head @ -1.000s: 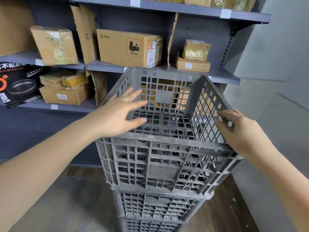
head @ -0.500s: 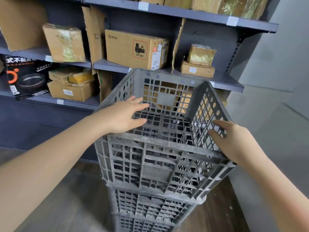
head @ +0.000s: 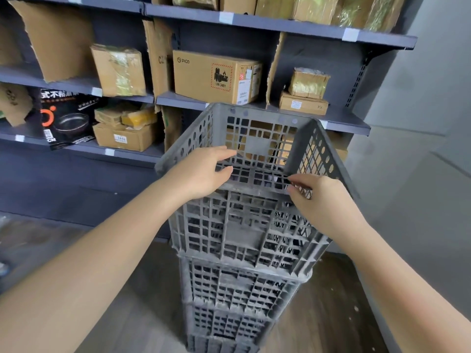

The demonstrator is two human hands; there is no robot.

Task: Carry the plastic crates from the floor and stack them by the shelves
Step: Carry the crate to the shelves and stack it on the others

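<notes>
A stack of grey plastic crates stands on the floor against the dark shelves (head: 339,122). The top crate (head: 239,233) sits nested on the lower crates (head: 239,291) and is empty inside. My left hand (head: 201,171) lies flat over the near-left corner of its rim, fingers spread and pointing into the crate. At the near rim by the right corner, my right hand (head: 318,194) has its fingertips pinched on the rim's edge.
The shelves hold cardboard boxes, among them a PICO box (head: 214,75) just behind the stack and a black pan carton (head: 66,118) at the left. A grey wall (head: 420,174) runs close along the right. Wooden floor (head: 326,314) surrounds the stack.
Both hands have slid from the crate's side walls toward its near rim, the right one furthest. The view has pulled back and the stack sits lower in the frame.
</notes>
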